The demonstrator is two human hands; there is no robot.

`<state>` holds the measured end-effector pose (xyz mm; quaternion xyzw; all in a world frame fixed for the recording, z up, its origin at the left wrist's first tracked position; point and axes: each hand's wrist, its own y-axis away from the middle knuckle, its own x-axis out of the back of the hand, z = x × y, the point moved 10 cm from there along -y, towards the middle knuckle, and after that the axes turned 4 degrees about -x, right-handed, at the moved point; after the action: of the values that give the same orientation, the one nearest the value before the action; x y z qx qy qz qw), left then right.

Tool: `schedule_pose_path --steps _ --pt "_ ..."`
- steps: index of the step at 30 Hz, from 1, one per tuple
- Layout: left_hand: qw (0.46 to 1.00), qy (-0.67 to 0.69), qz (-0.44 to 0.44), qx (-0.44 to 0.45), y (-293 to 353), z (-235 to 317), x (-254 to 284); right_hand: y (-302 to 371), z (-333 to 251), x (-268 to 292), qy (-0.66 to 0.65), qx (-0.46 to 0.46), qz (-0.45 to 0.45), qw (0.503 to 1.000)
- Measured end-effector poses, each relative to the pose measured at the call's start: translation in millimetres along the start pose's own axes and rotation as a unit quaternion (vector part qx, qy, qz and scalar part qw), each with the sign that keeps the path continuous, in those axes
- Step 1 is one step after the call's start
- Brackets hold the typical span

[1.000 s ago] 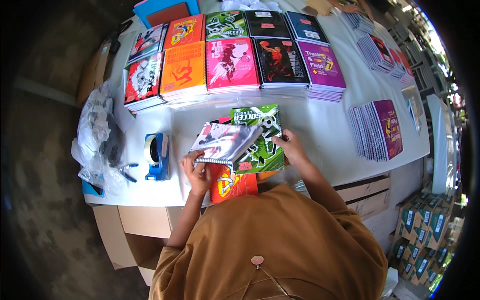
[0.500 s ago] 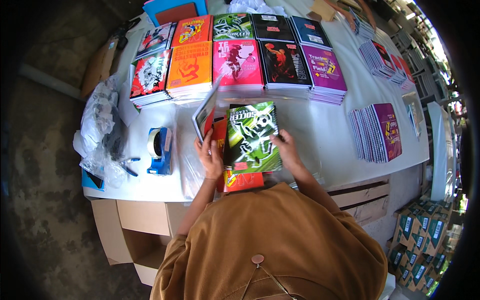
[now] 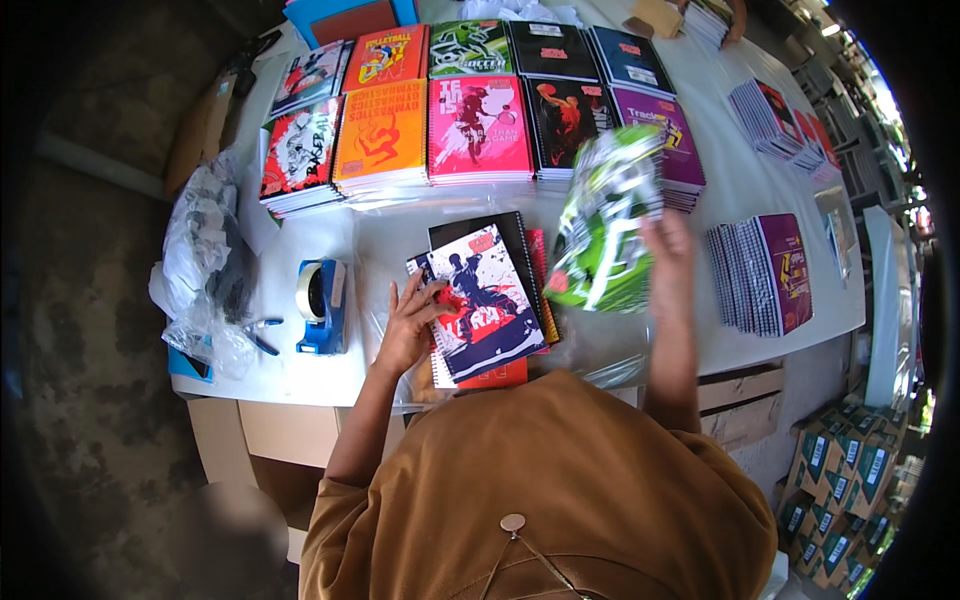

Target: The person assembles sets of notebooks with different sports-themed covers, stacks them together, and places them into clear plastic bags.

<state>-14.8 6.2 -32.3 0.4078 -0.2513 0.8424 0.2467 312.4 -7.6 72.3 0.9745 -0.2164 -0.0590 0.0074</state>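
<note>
Head view, left hand (image 3: 408, 322): I see its fingers spread apart, touching the white and blue notebook (image 3: 492, 305) on a messy pile.
Right hand (image 3: 668, 245): blurry, fingers clamped on the green notebook (image 3: 605, 225).
Green notebook: right of the pile, partly hiding the purple notebooks (image 3: 684, 160).

Blue tape dispenser (image 3: 327, 332) near left on table (image 3: 290, 382); clear plastic (image 3: 196, 245) heaped at left edge, blue-handled tool (image 3: 264, 343) beside it. Open cardboard box (image 3: 290, 433) below. Cartons (image 3: 840, 470) stacked near right.

Daylight glares at right; the green notebook (image 3: 606, 230) blurs.
</note>
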Motion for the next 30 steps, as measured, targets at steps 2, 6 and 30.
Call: schedule_pose_path --steps 2,6,30 --pt "1.000 -0.005 -0.017 0.009 -5 5 -3 10 -30 -4 -0.111 0.008 0.023 0.994" --pt "0.946 0.193 0.259 0.041 -38 41 66 18 77 -10 -0.002 -0.035 -0.013 0.999" --pt "0.939 0.046 0.338 0.052 -63 74 63 -117 -145 -58 0.306 0.459 -0.146 0.821"
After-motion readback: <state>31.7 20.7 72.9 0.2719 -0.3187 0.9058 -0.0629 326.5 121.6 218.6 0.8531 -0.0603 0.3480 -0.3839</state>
